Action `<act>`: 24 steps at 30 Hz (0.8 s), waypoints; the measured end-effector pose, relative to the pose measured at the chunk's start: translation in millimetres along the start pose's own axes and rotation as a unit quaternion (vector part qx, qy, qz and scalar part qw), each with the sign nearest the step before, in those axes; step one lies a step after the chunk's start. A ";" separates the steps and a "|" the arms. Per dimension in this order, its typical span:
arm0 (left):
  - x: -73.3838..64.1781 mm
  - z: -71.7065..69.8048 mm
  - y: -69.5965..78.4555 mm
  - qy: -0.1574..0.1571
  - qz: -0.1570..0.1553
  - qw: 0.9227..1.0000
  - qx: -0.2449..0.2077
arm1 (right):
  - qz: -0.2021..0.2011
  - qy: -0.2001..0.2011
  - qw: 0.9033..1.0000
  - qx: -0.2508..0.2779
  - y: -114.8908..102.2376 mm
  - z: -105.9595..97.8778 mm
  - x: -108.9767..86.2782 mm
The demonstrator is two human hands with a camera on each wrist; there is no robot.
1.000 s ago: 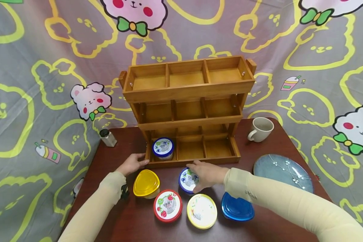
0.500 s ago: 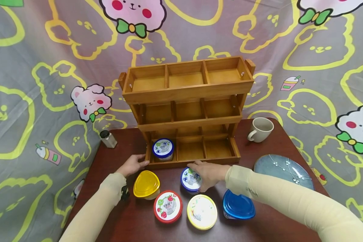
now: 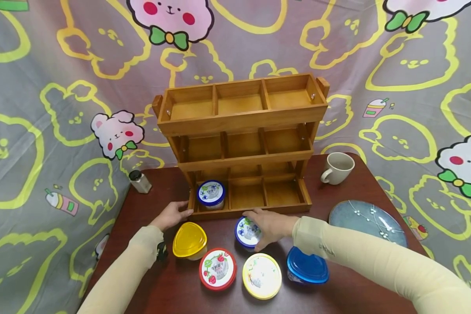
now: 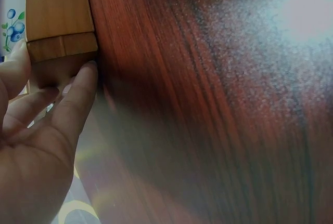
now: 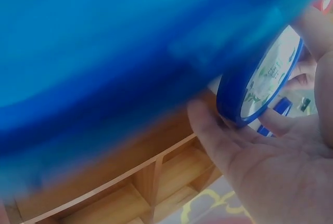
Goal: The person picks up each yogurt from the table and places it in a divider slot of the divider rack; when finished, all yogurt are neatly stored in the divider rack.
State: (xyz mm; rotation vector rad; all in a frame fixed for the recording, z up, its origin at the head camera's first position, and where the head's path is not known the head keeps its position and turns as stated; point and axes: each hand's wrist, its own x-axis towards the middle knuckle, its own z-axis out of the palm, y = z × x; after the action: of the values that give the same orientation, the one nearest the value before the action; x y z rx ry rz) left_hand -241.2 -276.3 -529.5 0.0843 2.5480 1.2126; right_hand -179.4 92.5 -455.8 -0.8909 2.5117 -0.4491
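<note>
My left hand [image 3: 174, 215] grips the lower left front corner of a three-tier wooden rack [image 3: 243, 118]. In the left wrist view, the thumb lies on one face of that wooden corner [image 4: 60, 11] and the fingers reach around the other. My right hand [image 3: 272, 226] holds a round blue-lidded tub [image 3: 246, 233] with blueberries on its lid, just in front of the rack. Thumb and fingers span the lid's rim in the right wrist view. A matching blue-lidded tub [image 3: 211, 193] sits in the rack's bottom left compartment.
Nearby stand a yellow-lidded tub [image 3: 189, 240], a red-lidded tub [image 3: 218, 269], a yellow-rimmed tub [image 3: 262, 277] and a blue-lidded container [image 3: 307, 265] under the right forearm. A plate [image 3: 366, 222] and mug [image 3: 338, 168] are at right, a shaker [image 3: 140, 182] at left.
The tub in my right hand shifted slightly right, then stayed put. The blue-lidded container beneath the right forearm moved a little. My left hand has stayed on the rack's corner.
</note>
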 end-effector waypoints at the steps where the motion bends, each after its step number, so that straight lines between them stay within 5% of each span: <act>1: 0.1 -0.1 -0.1 0.001 0.000 1.000 0.001 | 0.001 0.001 1.000 -0.002 -0.3 -0.1 0.0; 24: -1.7 0.3 1.3 0.004 0.003 1.000 0.015 | -0.023 0.022 0.999 -0.001 -4.3 -17.0 -6.8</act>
State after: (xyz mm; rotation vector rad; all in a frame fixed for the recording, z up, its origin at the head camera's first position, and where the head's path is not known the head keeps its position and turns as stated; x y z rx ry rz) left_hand -239.7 -275.6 -528.3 0.0944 2.5749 1.1802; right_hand -180.9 96.4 -437.5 -0.9516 2.5365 -0.4868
